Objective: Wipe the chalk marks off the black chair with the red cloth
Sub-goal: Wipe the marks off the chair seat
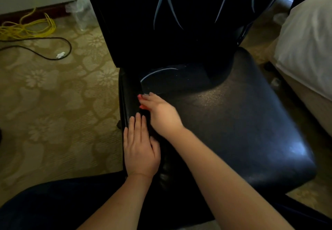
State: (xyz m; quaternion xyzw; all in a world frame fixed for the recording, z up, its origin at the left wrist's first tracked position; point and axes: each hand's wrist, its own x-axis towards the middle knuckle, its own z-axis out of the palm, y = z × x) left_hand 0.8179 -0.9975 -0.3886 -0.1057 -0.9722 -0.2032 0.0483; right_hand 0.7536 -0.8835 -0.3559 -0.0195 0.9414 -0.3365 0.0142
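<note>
The black chair (242, 121) fills the middle of the frame, its backrest standing at the top centre and its seat spreading from there toward the lower right, so that the seat's front edge faces the bottom of the frame. Pale chalk marks (168, 5) cross on the backrest as long slanting strokes, with more strokes to their right, and a curved chalk arc (156, 72) lies on the rear left of the seat. Just below that arc the right hand (158, 111) reaches in from the lower right, its fingers bent down and bunched over the red cloth (140, 97), holding it against the seat near the left edge. The cloth is almost wholly hidden under the hand (only two red slivers show at the fingertips and by the thumb), so its long axis cannot be told. The left hand (140, 147) lies flat on the seat's left edge just below the right one, fingers straight, close together and pointing up the frame, holding nothing. A patterned carpet (53, 95) covers the floor at left. A yellow cable (27, 28) is heaped at upper left, with a black cable (45, 50) looping beneath it. White bedding (309, 37) shows at the right edge.
</note>
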